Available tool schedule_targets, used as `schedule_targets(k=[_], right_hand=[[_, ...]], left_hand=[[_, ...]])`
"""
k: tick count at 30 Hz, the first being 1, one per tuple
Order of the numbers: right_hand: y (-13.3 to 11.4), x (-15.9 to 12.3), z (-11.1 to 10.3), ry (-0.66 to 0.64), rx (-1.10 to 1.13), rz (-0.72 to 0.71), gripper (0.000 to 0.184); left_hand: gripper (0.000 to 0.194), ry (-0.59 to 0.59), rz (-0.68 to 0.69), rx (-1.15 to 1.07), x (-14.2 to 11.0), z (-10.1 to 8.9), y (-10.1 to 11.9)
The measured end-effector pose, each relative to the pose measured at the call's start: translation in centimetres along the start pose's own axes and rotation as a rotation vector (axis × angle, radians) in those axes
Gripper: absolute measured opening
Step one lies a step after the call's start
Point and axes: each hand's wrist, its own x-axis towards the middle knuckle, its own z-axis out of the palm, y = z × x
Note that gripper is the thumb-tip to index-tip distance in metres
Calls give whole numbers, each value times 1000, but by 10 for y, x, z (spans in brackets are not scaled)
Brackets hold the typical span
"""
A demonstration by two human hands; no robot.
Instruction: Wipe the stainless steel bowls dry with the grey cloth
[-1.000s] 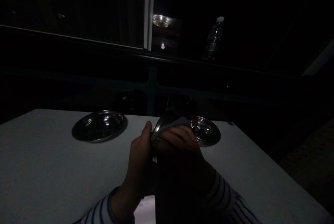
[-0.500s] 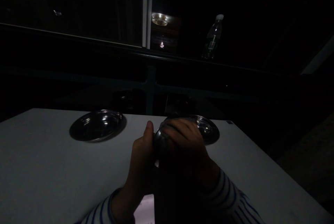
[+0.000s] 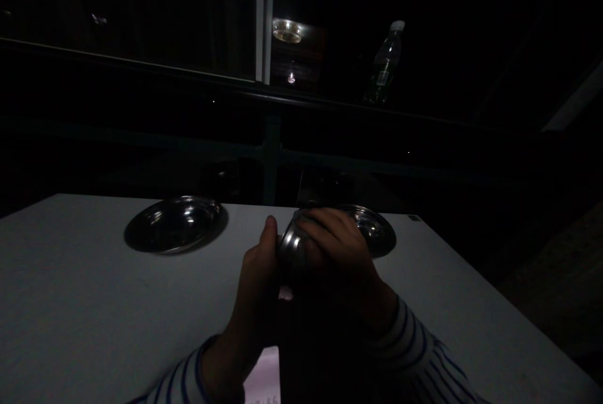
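The scene is very dark. My left hand [image 3: 257, 284] grips the rim of a steel plate [image 3: 289, 250] held on edge over the white table [image 3: 94, 303], thumb up along its left side. My right hand [image 3: 336, 247] lies over the plate's face with fingers curled on it; whether a cloth is under them is hidden. Both wrists wear striped sleeves. A second steel plate [image 3: 174, 225] lies flat to the left, and a third steel plate [image 3: 377, 231] lies just behind my right hand.
A plastic bottle [image 3: 387, 61] stands on a dark ledge beyond the table, near a white window post [image 3: 262, 17] and a lamp reflection [image 3: 287, 30]. A pale sheet of paper [image 3: 264, 379] lies by my left wrist. The table's right edge drops off to dark floor.
A grey cloth seen under my right fingers a second ago no longer shows. My right hand has slid up and over the held plate's face. The left hand stays put.
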Motion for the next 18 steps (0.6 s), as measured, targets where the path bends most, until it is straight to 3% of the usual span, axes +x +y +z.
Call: schedule_targets(k=[2, 7, 13, 18], right_hand=[[2, -2, 2, -7, 21, -23, 25], [-5, -8, 14, -77, 48, -278, 21], [-6, -10, 18, -46, 13, -130, 31], [-5, -12, 23, -52, 81, -310, 24]], left_hand=[[26, -18, -28, 16, 1, 0, 0], [32, -38, -86, -152, 4, -1, 3], [30, -191, -232, -476, 1, 8, 5], [38, -201, -400, -622, 1, 9, 11]])
